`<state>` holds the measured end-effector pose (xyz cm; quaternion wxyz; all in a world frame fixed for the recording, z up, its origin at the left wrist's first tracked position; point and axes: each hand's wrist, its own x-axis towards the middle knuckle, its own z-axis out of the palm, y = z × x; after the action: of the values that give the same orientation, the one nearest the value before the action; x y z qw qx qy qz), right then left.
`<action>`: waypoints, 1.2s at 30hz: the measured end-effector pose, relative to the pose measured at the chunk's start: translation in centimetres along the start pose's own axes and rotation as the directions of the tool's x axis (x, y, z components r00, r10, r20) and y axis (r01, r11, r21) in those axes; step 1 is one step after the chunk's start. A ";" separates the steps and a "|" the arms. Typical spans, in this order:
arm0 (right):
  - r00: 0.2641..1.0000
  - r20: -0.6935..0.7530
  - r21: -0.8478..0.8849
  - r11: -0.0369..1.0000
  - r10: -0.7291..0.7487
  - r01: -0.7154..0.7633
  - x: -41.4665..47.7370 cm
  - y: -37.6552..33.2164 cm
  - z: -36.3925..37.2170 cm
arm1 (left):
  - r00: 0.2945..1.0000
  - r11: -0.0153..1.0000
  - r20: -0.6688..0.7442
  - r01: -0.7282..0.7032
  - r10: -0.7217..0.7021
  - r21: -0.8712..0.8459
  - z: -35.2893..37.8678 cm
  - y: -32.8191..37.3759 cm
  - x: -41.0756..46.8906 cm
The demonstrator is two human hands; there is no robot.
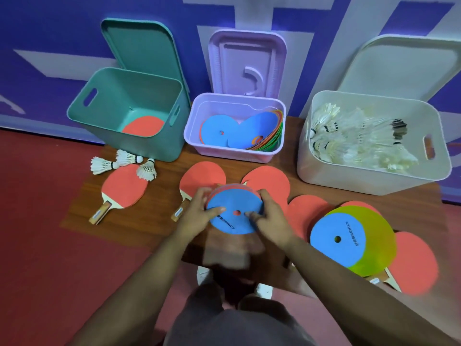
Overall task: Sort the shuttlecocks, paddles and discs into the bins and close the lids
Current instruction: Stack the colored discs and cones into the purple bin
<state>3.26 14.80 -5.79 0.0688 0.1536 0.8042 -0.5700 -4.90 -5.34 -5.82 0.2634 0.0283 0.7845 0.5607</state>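
My left hand (199,211) and my right hand (269,213) grip a stack of discs (234,218), blue on top, above the table's middle. A second pile of discs (349,240), blue over yellow-green, lies at the right front. Red paddles lie on the table: one at the left (122,191), two behind the held stack (199,176), more at the right (414,260). Three shuttlecocks (119,163) sit by the left paddle. The teal bin (129,113) holds a paddle, the purple bin (237,128) holds discs, the white bin (371,143) holds shuttlecocks.
All three lids stand open against the blue and white wall: teal (139,48), purple (247,61), white (409,63). The low wooden table (159,203) stands on a red floor. My knees and shoes show below the table's front edge.
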 end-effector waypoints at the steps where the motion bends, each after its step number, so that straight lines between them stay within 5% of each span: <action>1: 1.000 -0.007 0.123 0.992 0.013 -0.012 0.6 -1.2 -0.3 | 0.999 0.997 -0.045 -0.006 0.003 -0.078 -0.5 1.5 0.4; 4: 0.998 -0.007 0.456 0.888 0.063 -0.053 3.1 -4.4 -0.8 | 0.995 0.965 -0.087 -0.061 0.040 -0.254 -2.2 6.0 2.0; 7: 0.994 0.042 0.720 0.687 0.100 -0.099 5.5 -6.5 -0.8 | 0.995 0.934 0.023 -0.085 0.099 -0.347 -4.2 8.6 3.8; 10: 0.988 0.023 0.770 0.627 0.155 -0.117 7.6 -8.1 -0.4 | 1.000 0.935 0.014 -0.020 0.027 -0.353 -5.3 10.0 6.0; 19: 0.919 -0.302 0.296 0.941 0.253 -0.162 17.1 -13.0 -0.9 | 0.980 0.997 -0.198 0.003 -0.017 -0.073 -7.8 14.3 16.0; 30: 0.847 -0.180 0.181 0.864 0.500 -0.471 28.2 -6.0 2.3 | 0.976 0.871 -0.142 -0.078 0.166 0.485 -8.5 12.9 26.3; 36: 0.906 -0.212 -0.326 0.848 0.365 -0.418 26.0 -7.5 2.1 | 0.978 0.819 -0.086 -0.110 0.191 0.562 -8.3 10.3 28.2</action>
<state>-23.88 14.96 -7.20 0.1535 0.3395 0.8500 -0.3725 -35.43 0.91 -5.40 0.1437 0.1265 0.9248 0.3287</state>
